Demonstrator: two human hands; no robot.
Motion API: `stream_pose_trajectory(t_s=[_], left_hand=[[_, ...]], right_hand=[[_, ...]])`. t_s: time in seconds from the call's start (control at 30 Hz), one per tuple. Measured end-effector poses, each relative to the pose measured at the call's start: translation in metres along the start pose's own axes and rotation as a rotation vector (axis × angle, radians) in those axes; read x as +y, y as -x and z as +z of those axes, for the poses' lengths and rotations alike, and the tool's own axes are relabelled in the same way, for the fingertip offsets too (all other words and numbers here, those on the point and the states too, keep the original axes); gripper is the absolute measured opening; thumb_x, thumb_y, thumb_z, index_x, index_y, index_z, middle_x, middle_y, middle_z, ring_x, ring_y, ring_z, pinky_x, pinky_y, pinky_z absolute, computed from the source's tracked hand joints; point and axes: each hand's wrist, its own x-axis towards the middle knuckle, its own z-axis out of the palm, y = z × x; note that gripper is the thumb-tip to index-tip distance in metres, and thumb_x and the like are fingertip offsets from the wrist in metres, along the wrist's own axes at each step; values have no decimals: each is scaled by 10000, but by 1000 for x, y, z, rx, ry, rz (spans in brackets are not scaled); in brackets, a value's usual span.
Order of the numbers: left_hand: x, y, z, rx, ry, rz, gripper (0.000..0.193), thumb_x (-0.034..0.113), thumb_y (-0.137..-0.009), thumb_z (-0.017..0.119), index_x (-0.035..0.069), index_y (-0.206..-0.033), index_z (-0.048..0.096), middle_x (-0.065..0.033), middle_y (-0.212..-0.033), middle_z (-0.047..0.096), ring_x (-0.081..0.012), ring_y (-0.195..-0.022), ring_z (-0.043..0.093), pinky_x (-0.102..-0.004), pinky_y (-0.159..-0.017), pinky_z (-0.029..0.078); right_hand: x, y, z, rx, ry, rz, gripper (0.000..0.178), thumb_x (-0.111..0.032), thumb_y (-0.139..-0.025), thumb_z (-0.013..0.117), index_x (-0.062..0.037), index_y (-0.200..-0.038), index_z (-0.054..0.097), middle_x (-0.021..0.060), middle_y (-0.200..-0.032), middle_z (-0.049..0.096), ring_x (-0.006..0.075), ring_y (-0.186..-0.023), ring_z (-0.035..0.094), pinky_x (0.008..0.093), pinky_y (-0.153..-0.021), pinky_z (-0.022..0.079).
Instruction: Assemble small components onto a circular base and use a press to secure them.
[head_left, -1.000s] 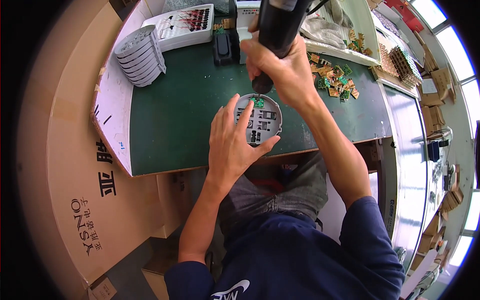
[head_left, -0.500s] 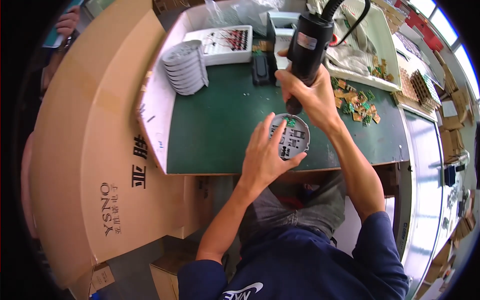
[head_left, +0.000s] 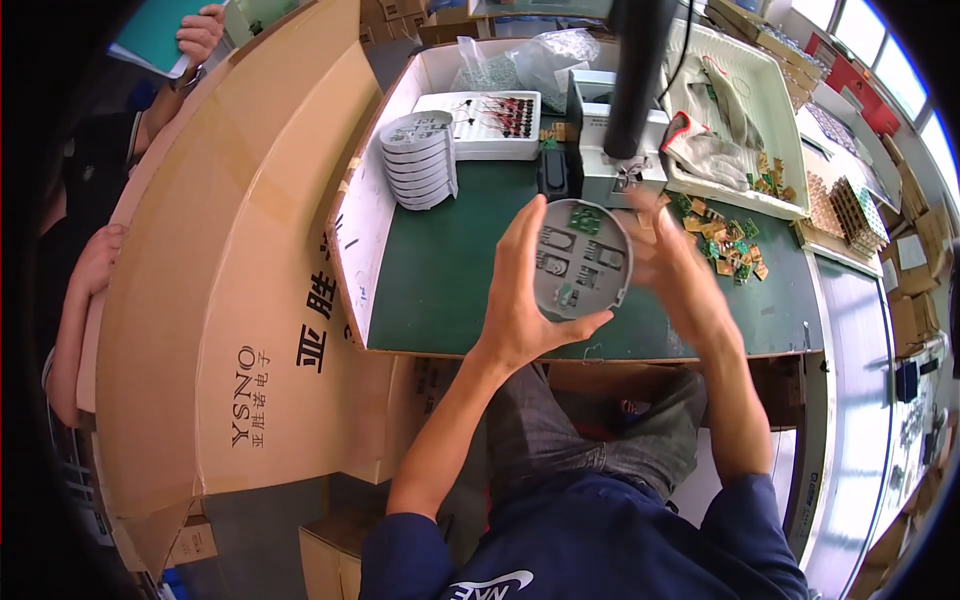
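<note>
My left hand grips a round grey plastic housing by its left rim, lifted and tilted so its inside shows. Set in the housing's upper part is a small green circuit board, with moulded slots and small parts below it. My right hand is beside the housing's right edge; its fingers are smeared by motion, and contact with the rim is unclear. Above it hangs a black electric screwdriver, out of my hand, its lower end in front of a grey-white box-shaped device.
Stacked grey housings and a white tray of wired parts stand left on the green table. Loose small boards lie right, below a cream tray with gloves. A large carton flanks the table; another person's hand holds a teal folder.
My right hand has let go of the screwdriver, which now hangs higher. The housing has come up off the table in my left hand and tilted. The view has shifted slightly.
</note>
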Motion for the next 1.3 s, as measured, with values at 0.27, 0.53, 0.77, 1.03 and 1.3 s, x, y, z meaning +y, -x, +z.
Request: stream_pose_trajectory(t_s=[0.27,0.53,0.77,1.03,1.3], left_hand=[[-14,-53,-25,-375,-234,160,991,623,-797,805,11,-1503,476,-214,-1572,448,-375,-1504,364,-491,-1237,269],[-124,-189,-127,-286,-924,-369,1092,800,-834,621,-44,-1507,456,-305,-1471,523,-433,-1391,485,-481,-1175,362],[-172,-201,-126,-535,-898,-536,1228,841,-739,666,-48,-1546,406,-304,-1514,492,-430,-1418,478,-457,-1163,395],[-126,-201,-146,-375,-697,-411,1035,675,-866,687,-73,-1526,413,-257,-1500,523,-377,-1355,547,-421,-1130,431],[-25,-81,-100,-69,1140,-656,788,542,-1000,528,44,-1584,351,-296,-1578,386,-444,-1388,464,-560,-1132,425]], right_hand=[[15,31,-38,-196,-632,193,685,-542,-1041,509,-119,-1573,422,155,-1485,555,308,-1346,550,445,-1093,461],[6,78,-226,555,1392,-55,769,-477,-876,772,-242,-1549,482,216,-1522,480,391,-1373,496,480,-1109,404],[9,68,-199,598,1954,-406,696,-442,-844,809,-228,-1465,578,189,-1499,501,391,-1367,457,471,-1134,371],[38,-20,-128,216,1613,-523,395,-329,-803,818,-139,-1144,759,72,-1129,622,298,-1095,520,430,-984,453],[53,-17,-127,240,1591,-740,242,-172,-764,819,-98,-970,714,80,-1033,635,297,-1003,558,435,-900,471]])
